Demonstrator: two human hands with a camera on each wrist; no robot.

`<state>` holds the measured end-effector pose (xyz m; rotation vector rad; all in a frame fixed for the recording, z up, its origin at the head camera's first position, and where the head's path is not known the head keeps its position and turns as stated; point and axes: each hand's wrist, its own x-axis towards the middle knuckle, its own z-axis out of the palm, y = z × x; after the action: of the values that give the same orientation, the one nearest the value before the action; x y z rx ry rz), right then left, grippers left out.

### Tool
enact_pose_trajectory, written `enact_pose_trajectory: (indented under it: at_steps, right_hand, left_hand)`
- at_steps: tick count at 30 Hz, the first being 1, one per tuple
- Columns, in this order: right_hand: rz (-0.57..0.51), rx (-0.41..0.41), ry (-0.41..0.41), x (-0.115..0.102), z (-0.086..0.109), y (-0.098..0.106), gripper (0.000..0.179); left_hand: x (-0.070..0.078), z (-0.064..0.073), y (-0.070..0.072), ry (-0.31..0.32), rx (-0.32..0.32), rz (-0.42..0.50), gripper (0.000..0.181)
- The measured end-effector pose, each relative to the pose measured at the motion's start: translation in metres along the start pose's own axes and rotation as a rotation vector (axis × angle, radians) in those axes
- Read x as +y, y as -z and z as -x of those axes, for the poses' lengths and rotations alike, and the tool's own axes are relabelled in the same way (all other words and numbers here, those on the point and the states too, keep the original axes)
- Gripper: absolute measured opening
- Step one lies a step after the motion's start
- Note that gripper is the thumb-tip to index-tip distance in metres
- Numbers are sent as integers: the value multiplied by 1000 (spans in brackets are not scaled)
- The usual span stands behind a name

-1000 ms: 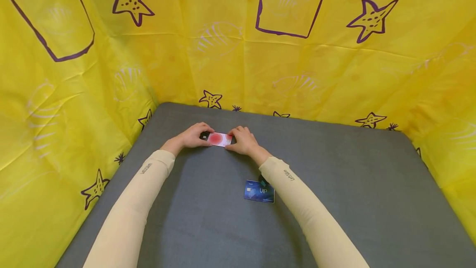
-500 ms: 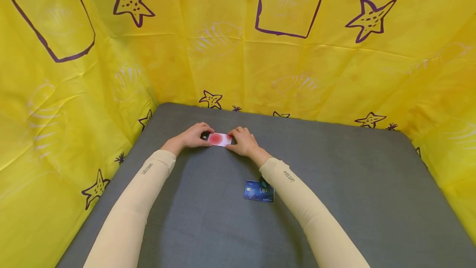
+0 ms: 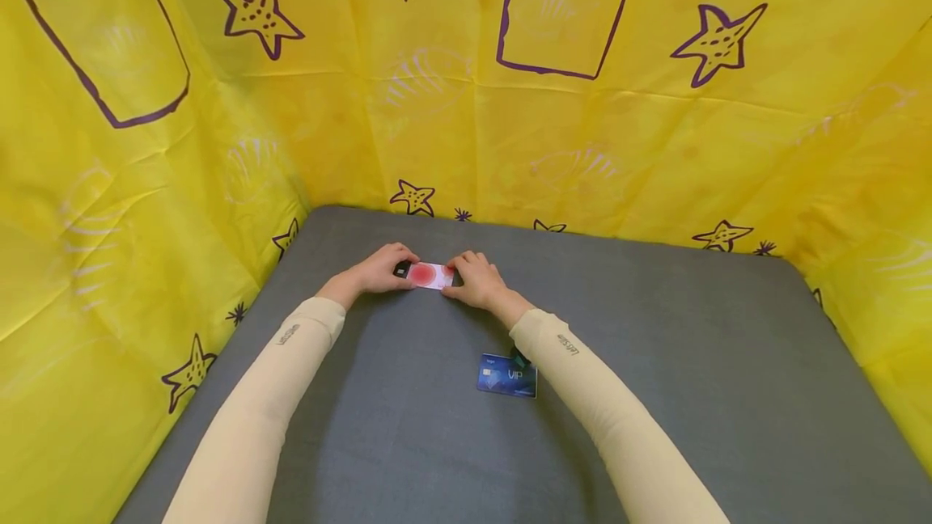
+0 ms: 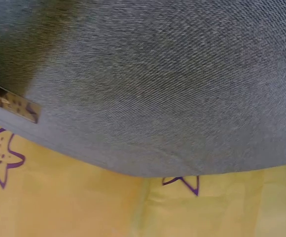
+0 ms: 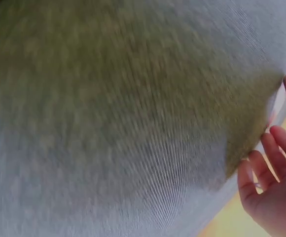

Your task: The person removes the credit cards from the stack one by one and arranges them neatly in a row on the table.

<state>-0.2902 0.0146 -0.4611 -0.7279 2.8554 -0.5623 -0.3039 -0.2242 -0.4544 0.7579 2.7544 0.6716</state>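
Note:
A small white card (image 3: 431, 275) with red circles lies crosswise between my two hands, towards the back of the grey table. Black, with a small chip on it, shows at its left end, like a black card (image 3: 401, 271) underneath. My left hand (image 3: 374, 269) pinches the left end between thumb and fingers at the long edges. At the right end, my right hand (image 3: 478, 281) grips in the same way. In the left wrist view, a shiny reflective card (image 4: 12, 103) juts past a fingertip. The right wrist view catches the spread fingers of the right hand (image 5: 276, 182) along the card's edge.
A blue VIP card (image 3: 502, 378) lies on the grey table (image 3: 692, 362), partly overlapped by the dark device at the right wrist (image 3: 520, 358). Yellow cloth walls (image 3: 466, 128) with starfish drawings enclose the table's back and sides.
The head view has tilted up a little, so the scene sits slightly lower. Both hands keep their hold on the card, and the blue card stays in place.

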Motion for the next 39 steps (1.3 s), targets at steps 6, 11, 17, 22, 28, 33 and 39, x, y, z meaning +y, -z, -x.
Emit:
enact_pose_trajectory:
  at_steps: [6,11,17,22,28,33,39]
  right_hand:
    - [-43,35,8,11,8,6,51]
    - [-95,59,14,23,19,6,52]
    - [-173,109,61,33,31,5,50]
    - [-219,121,80,36,43,7,50]
    - [-263,165,98,40,57,6,47]
    - [-303,181,100,45,70,5,46]
    - [-347,185,99,48,86,6,45]
  left_hand:
    - [7,4,-7,-68,87,-2,53]
    - [13,7,-15,-89,161,43,56]
    - [21,8,-27,-89,222,108,55]
    - [33,9,-36,-75,260,178,54]
    - [50,10,-47,-68,297,240,52]
    - [63,12,-58,-122,334,354,48]
    - [75,15,-68,-106,340,467,45]
